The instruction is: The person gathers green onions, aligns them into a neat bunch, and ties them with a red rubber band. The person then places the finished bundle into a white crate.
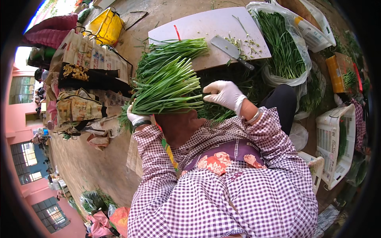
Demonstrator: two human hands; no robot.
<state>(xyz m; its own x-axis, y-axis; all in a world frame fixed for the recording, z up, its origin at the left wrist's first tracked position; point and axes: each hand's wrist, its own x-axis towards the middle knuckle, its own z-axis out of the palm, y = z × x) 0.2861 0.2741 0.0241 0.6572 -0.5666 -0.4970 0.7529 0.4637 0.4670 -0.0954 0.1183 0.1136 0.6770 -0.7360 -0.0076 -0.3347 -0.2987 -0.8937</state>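
Note:
My left hand [137,117], in a white glove, holds a large bunch of green garlic chives [169,86] from below at its left side. The pale cut ends point right, towards my right hand [223,94], which is gloved too, its thumb and forefinger curved apart just beside the stalks. Whether a stalk is between those fingers, I cannot tell. Behind the held bunch another pile of chives [181,49] rests partly on a white board [184,25]. A cleaver [227,49] with a black handle lies on the board among small trimmed bits.
A plastic-lined container of chives [282,44] stands right of the board. White plastic crates [335,145] are at the right, near a cardboard box [336,73]. At the left are a yellow basket [104,25] and a crate draped with clothing [79,107]. Loose greens lie under the board.

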